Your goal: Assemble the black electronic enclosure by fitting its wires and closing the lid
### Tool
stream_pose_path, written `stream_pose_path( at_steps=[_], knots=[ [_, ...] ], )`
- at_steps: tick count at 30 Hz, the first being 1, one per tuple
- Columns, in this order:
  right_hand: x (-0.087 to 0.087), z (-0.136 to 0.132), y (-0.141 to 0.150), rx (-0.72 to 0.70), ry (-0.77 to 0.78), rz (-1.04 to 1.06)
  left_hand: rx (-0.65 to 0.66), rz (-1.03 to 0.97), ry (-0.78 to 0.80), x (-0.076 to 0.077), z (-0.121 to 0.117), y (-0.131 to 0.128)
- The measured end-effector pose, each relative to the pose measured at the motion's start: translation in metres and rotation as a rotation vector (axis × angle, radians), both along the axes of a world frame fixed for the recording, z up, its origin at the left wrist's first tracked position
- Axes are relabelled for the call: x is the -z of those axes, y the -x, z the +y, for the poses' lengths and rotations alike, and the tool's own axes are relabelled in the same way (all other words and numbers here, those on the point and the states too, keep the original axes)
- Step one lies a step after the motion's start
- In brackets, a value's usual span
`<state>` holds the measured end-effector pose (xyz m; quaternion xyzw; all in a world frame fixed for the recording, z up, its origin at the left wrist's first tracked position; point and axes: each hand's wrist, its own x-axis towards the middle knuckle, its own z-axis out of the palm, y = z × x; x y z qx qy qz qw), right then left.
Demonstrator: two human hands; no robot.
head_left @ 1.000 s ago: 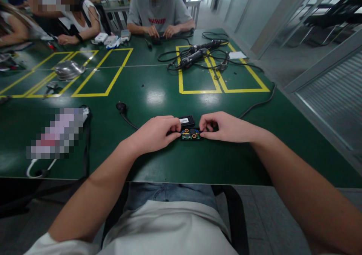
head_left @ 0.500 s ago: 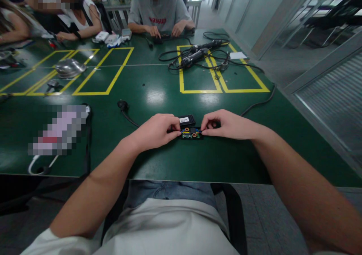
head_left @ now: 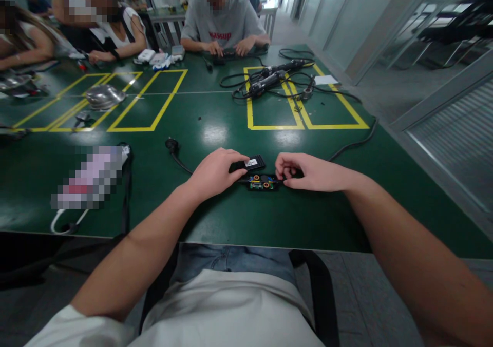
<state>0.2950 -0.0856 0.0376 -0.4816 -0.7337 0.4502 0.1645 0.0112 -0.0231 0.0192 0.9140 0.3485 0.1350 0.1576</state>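
A small open black case (head_left: 263, 188) lies on the table between my hands, showing a circuit board (head_left: 257, 184) with copper-coloured rings and blue and yellow wires. Just behind it, a black cover (head_left: 260, 160) with a white label sits slightly tilted. My left hand (head_left: 220, 171) has its thumb and index finger closed around the cover's left end. At the case's right end, my right hand (head_left: 304, 171) has curled fingers, with thumb and index at the black cable (head_left: 281, 181). The other fingers of that hand are partly hidden.
A black plug (head_left: 172, 145) on a cable lies to the left. Farther left is a blurred pinkish object (head_left: 92, 175) with a strap. Black tools with cables (head_left: 267, 83) and a metal bowl-like part (head_left: 105, 97) lie beyond. A co-worker (head_left: 227, 23) sits opposite.
My left hand has left the case's left end and taken hold of the cover, which has tilted and shifted slightly. My right fingertips have slid a little right, off the case's end. The view has shifted slightly.
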Motion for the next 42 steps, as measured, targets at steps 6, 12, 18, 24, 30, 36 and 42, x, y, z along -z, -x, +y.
stream_pose_path(
  at_steps=[6, 12, 18, 24, 30, 36, 42],
  knots=[
    [0.003, 0.002, 0.000, 0.027, 0.057, 0.130, 0.152, -0.230, -0.036, -0.013, -0.009, 0.006],
    [0.007, 0.003, 0.002, 0.047, 0.068, 0.165, 0.359, -0.084, 0.072, -0.015, -0.011, 0.005],
    [0.005, 0.001, 0.001, 0.029, 0.033, 0.112, 0.304, -0.134, 0.114, -0.013, -0.015, 0.003],
    [0.004, 0.001, 0.002, 0.023, 0.028, 0.095, -0.070, -0.180, 0.052, -0.005, -0.009, -0.001],
    [0.000, 0.000, 0.007, 0.008, -0.053, -0.039, 0.080, -0.144, -0.073, -0.007, -0.006, 0.003],
    [0.003, -0.001, 0.011, 0.048, -0.073, -0.049, 0.178, -0.030, 0.064, -0.015, -0.011, 0.006],
    [0.003, -0.003, 0.011, 0.069, -0.094, -0.044, 0.184, -0.087, 0.086, -0.015, -0.011, 0.006]
  ],
)
